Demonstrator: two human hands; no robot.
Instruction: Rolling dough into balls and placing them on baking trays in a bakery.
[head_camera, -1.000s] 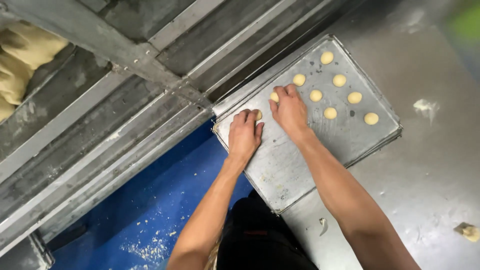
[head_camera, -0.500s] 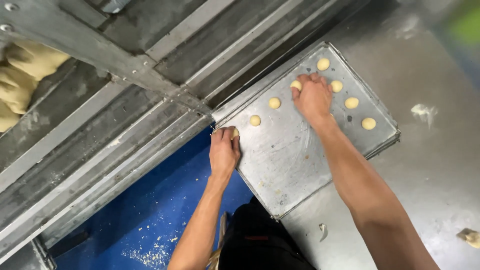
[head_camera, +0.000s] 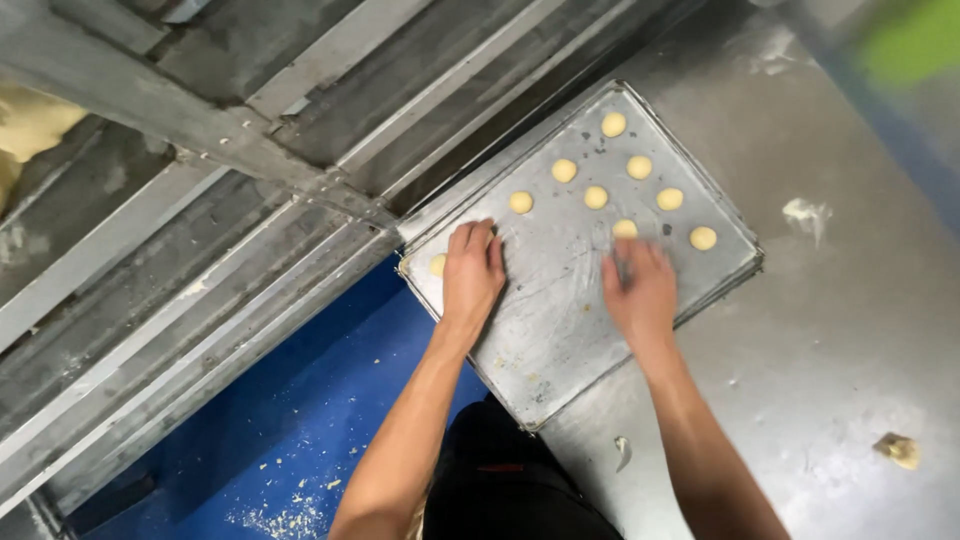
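Note:
A scuffed metal baking tray (head_camera: 560, 330) lies on a steel table, one corner jutting over the edge. Several small round pale dough balls (head_camera: 596, 197) sit in rows on its far half. My left hand (head_camera: 472, 272) rests palm down on the tray's near-left part, fingers together, next to a dough ball (head_camera: 437, 265) at the tray's left edge. My right hand (head_camera: 640, 288) lies on the tray's middle, fingers curled down, fingertips touching a dough ball (head_camera: 625, 229). Whether either hand covers more dough is hidden.
The steel table (head_camera: 840, 360) runs right, with a dough scrap (head_camera: 898, 449) and white smears (head_camera: 806, 212) on it. A metal frame with rails (head_camera: 200, 220) fills the left. Below is blue floor (head_camera: 300, 420) strewn with crumbs. Pale dough (head_camera: 25, 125) sits far left.
My right hand drew back from the far rows to the tray's middle. My left hand moved from the tray's left edge onto the tray. More dough balls lie on the tray.

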